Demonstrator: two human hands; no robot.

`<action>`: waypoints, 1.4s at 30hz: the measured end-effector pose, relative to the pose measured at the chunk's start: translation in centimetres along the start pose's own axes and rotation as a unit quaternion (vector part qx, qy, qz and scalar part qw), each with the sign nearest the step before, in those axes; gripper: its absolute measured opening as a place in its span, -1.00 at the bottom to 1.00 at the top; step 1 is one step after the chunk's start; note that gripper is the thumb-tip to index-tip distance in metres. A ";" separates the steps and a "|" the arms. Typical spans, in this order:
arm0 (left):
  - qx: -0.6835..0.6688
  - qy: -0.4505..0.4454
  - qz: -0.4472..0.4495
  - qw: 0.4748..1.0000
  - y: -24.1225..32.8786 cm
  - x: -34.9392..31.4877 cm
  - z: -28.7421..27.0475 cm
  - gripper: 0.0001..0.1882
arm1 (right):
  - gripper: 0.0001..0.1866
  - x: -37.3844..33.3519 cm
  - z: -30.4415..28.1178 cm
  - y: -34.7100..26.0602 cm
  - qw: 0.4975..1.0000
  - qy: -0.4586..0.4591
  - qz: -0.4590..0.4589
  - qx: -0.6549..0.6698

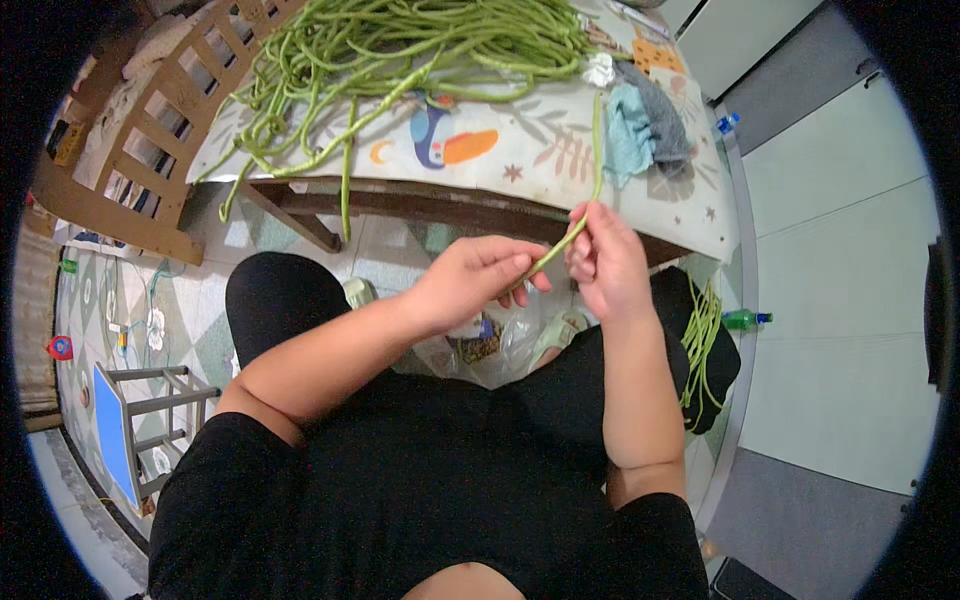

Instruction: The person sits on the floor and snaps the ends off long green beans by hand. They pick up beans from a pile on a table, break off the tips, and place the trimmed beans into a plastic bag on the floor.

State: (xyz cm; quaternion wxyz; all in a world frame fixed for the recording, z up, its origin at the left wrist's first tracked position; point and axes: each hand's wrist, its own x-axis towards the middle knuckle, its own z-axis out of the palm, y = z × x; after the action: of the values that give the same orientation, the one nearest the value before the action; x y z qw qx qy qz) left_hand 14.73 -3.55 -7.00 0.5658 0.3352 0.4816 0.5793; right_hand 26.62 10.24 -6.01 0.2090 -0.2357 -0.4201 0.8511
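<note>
Long green bean [590,190] pinched between left hand [470,285] and right hand [607,262], held over lap. Bean pile [400,50] heaped on bench [520,150]; blue cloth [627,132] laid beside.

Head camera looks steeply down, close over lap and table edge [480,190].

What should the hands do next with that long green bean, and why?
Probably snap a short piece off the low end. The left hand and right hand both pinch one long bean close together, its far end reaching up over the table's patterned cloth. A clear plastic bag lies just below the hands, likely where pieces drop.
</note>
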 end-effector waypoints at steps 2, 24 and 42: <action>-0.181 -0.085 -0.087 0.976 -0.6 -0.1 -1.0 -0.59 | -0.79 0.1 -0.3 -0.7 0.999 0.027 -0.034 0.020; 0.245 -0.059 -0.045 0.967 -6.6 -4.3 -1.9 -0.78 | -0.76 0.2 -0.9 -0.7 0.995 0.008 -0.091 -0.042; -0.004 0.132 0.154 0.979 1.9 -3.7 -4.2 -0.71 | -0.85 -2.2 0.3 0.7 0.891 -0.080 -0.024 -0.447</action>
State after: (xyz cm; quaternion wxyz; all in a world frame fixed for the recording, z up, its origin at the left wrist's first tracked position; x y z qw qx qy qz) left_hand 10.66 -7.70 -5.99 0.4026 0.3238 0.4924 0.7004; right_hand 28.13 8.39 -5.94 0.0680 -0.2250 -0.7770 0.5840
